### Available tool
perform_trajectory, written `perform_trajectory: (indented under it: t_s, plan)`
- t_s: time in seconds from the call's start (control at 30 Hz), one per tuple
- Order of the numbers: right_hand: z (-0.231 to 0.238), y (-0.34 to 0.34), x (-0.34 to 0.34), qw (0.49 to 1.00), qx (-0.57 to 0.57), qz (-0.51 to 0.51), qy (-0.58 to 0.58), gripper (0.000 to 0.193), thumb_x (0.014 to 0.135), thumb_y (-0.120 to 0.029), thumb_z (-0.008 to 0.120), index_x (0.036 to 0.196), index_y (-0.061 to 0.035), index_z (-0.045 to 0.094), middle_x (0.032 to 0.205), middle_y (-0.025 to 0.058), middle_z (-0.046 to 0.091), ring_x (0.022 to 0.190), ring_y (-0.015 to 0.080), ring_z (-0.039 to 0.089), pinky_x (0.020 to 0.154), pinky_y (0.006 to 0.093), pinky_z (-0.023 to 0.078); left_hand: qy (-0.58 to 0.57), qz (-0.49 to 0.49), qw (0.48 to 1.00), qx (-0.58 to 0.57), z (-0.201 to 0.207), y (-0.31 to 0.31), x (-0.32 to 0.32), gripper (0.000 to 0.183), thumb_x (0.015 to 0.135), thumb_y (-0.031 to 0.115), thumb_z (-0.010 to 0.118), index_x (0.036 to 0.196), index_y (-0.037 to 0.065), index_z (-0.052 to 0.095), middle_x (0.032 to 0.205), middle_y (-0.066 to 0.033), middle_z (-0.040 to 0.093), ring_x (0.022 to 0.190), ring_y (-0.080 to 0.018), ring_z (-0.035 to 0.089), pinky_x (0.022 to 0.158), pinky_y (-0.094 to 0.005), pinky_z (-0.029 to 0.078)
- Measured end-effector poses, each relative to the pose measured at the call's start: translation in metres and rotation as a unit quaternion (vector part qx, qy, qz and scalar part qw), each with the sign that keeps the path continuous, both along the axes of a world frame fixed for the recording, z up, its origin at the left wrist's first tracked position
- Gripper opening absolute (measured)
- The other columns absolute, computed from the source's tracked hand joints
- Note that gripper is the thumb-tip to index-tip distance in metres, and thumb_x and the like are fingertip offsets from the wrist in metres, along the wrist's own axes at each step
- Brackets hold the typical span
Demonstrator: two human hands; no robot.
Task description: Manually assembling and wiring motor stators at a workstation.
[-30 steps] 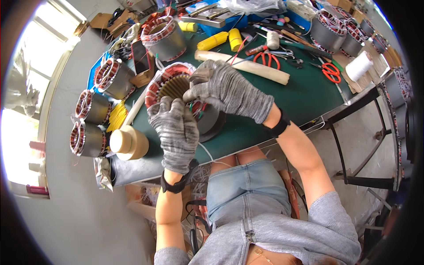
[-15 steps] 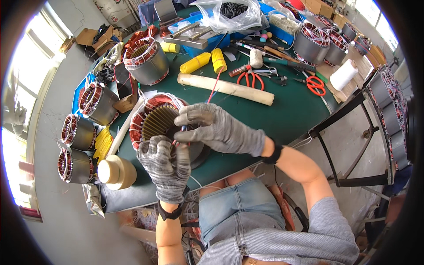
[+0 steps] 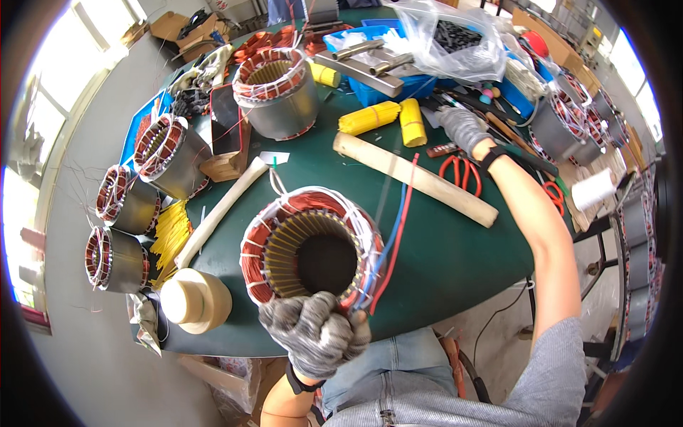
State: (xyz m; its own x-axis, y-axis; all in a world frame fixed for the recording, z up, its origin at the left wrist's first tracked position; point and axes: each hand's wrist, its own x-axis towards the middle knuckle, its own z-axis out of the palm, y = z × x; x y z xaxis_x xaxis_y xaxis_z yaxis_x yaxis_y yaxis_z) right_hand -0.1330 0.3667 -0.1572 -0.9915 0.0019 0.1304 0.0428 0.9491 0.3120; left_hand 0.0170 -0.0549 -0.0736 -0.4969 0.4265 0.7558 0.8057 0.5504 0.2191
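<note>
A motor stator (image 3: 257, 267) with red copper windings and white lacing stands upright at the table's near edge, its bore facing up. My left hand (image 3: 316, 333), in a grey knitted glove, is closed over its near rim, thumb beside the base of the leads. A red lead (image 3: 395, 245) and a blue lead (image 3: 388, 245) rise from the rim on the right. My gloved right hand (image 3: 466, 130) reaches to the hand tools at the back right, fingers stretched out over them; its fingertips are partly hidden. Below it lie red-handled scissors (image 3: 466, 174).
A pale wooden stick (image 3: 416, 178) and yellow bundles (image 3: 370, 118) lie beyond the stator. More stators (image 3: 281, 103) stand at left and back. A cream stepped cylinder (image 3: 196, 300) stands at the near left; a blue bin (image 3: 405, 89) and a white thread spool (image 3: 594, 190) are farther off.
My right hand has left the stator and moved out to the tools at the back right. My left hand stays at the near rim. The leads now stand free; the whole view has shifted.
</note>
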Motion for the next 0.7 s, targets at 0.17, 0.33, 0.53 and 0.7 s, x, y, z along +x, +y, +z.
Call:
perform_trajectory:
  t_s: [0.17, 0.33, 0.53, 0.7]
  plan:
    - [0.062, -0.033, 0.01, 0.934, -0.331, 0.015, 0.133, 0.008, 0.08, -0.011, 0.051, 0.081, -0.0042, 0.054, 0.076, 0.0107, 0.06, 0.069, 0.0247, 0.058, 0.067, 0.034, 0.048, 0.015, -0.022, 0.999, -0.017, -0.002, 0.002, -0.001, 0.019, 0.073, 0.021, 0.056, 0.068, 0.017, 0.038, 0.073, -0.0034, 0.054, 0.061, -0.0229, 0.047, 0.054, -0.0383, 0.03]
    - [0.091, -0.145, -0.033, 0.917, -0.266, 0.294, 0.055, 0.019, 0.086, -0.013, 0.039, 0.093, -0.004, 0.053, 0.086, 0.0147, 0.055, 0.079, 0.0257, 0.056, 0.075, 0.0346, 0.044, 0.028, 0.004, 0.998, -0.059, -0.007, -0.01, 0.005, 0.019, 0.075, 0.04, 0.057, 0.077, 0.025, 0.046, 0.085, -0.0003, 0.054, 0.074, -0.0181, 0.045, 0.055, -0.0322, 0.033]
    - [0.029, -0.171, -0.143, 0.999, -0.027, -0.018, -0.029, 0.028, 0.084, -0.013, 0.048, 0.109, -0.0053, 0.058, 0.089, 0.0147, 0.067, 0.08, 0.0273, 0.066, 0.06, 0.0435, 0.051, 0.034, -0.041, 0.997, -0.047, -0.004, -0.005, -0.001, 0.02, 0.08, 0.033, 0.058, 0.088, 0.019, 0.047, 0.09, -0.006, 0.057, 0.07, -0.0219, 0.05, 0.056, -0.0366, 0.036]
    - [-0.02, -0.163, -0.198, 0.996, 0.034, 0.014, 0.086, 0.017, 0.08, -0.01, 0.053, 0.084, -0.0128, 0.069, 0.082, 0.01, 0.068, 0.075, 0.0248, 0.067, 0.051, 0.0446, 0.049, 0.007, -0.028, 0.997, -0.073, 0.006, -0.012, 0.001, 0.017, 0.079, 0.028, 0.058, 0.082, 0.017, 0.045, 0.083, -0.0052, 0.056, 0.066, -0.0219, 0.049, 0.055, -0.0367, 0.036]
